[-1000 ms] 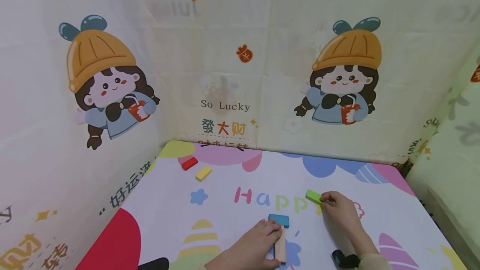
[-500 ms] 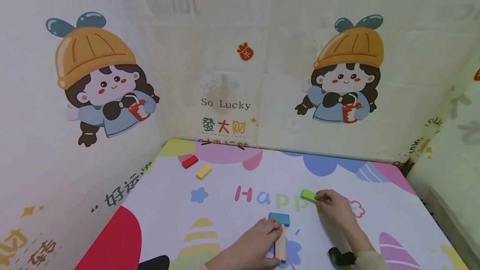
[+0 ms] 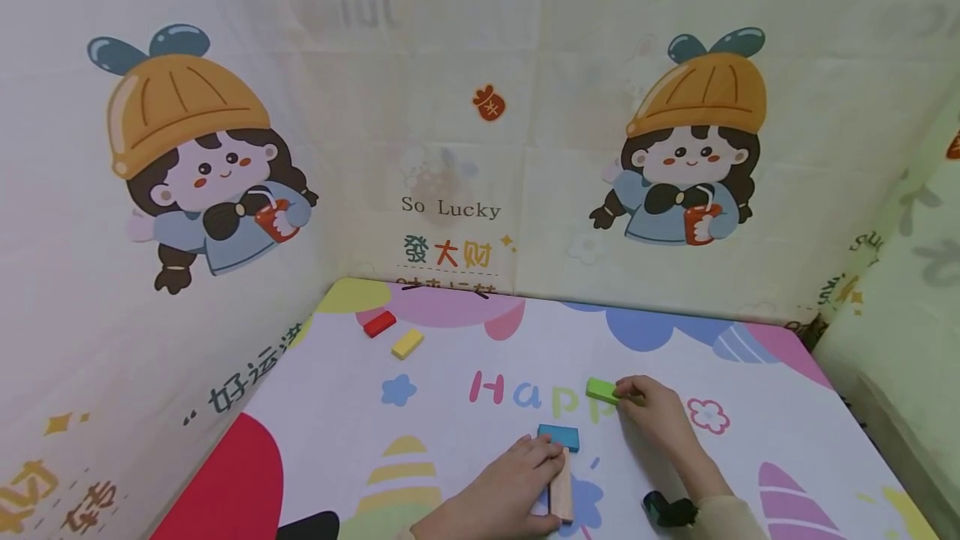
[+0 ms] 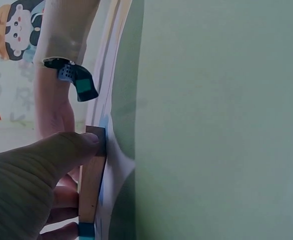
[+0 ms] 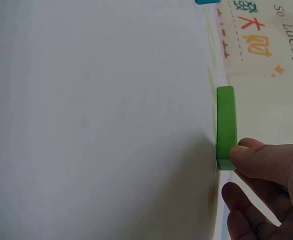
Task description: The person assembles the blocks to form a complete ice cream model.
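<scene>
In the head view my left hand [image 3: 510,482] lies over a plain wooden block [image 3: 561,486], its thumb at the near end and fingers along the side. A blue block [image 3: 558,437] sits crosswise at the far end, by the fingertips. The left wrist view shows the thumb pressing a darker bluish piece [image 4: 97,140] at the near end of the wooden block [image 4: 90,192]. My right hand [image 3: 660,415] pinches one end of a green block [image 3: 602,391] between thumb and fingers; the right wrist view shows this green block [image 5: 226,125] close over the table.
A red block [image 3: 379,324] and a yellow block [image 3: 408,343] lie at the table's back left. The patterned tabletop [image 3: 465,440] meets printed cloth walls [image 3: 555,190] at the back and sides. A black object [image 3: 309,526] shows at the front edge.
My right hand has moved left with the green block, across the printed letters toward the blue block. The left hand and its wooden block have stayed in place.
</scene>
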Demonstrator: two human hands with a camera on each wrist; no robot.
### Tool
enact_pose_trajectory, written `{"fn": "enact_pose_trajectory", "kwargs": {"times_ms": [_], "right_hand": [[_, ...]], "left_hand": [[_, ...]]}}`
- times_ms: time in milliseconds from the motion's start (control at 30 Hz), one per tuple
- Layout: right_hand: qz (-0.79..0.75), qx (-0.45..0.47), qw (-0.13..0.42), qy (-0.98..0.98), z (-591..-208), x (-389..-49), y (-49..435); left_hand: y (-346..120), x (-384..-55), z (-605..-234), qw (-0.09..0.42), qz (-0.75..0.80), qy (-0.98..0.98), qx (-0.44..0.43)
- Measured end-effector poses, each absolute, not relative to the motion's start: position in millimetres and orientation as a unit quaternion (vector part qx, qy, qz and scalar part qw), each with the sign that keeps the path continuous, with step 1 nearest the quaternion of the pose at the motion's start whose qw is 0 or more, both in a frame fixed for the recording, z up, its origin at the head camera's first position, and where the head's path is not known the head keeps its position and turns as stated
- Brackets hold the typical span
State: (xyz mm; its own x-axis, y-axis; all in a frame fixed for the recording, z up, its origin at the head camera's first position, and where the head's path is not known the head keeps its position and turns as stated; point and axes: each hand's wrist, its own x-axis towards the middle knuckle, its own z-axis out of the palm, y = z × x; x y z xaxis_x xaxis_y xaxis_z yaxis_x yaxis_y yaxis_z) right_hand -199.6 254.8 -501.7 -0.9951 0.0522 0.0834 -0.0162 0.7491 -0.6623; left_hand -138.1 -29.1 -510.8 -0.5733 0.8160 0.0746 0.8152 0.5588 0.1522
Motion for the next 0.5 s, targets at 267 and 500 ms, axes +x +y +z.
{"fn": "enact_pose_trajectory", "kwargs": {"times_ms": [267,500], "right_hand": [[0.356,0.007,0.058,-0.933,-505.4,-203.0,240.8],[0.359,0.017,0.062,-0.931,-505.8,-205.8,228.3]], "left_hand": [[-29.2,-138.9,-511.7,-0.006,0.083,0.883,0.462],[-28.4,-139.8,-510.4,0.018,0.088,0.887,0.452]]}}
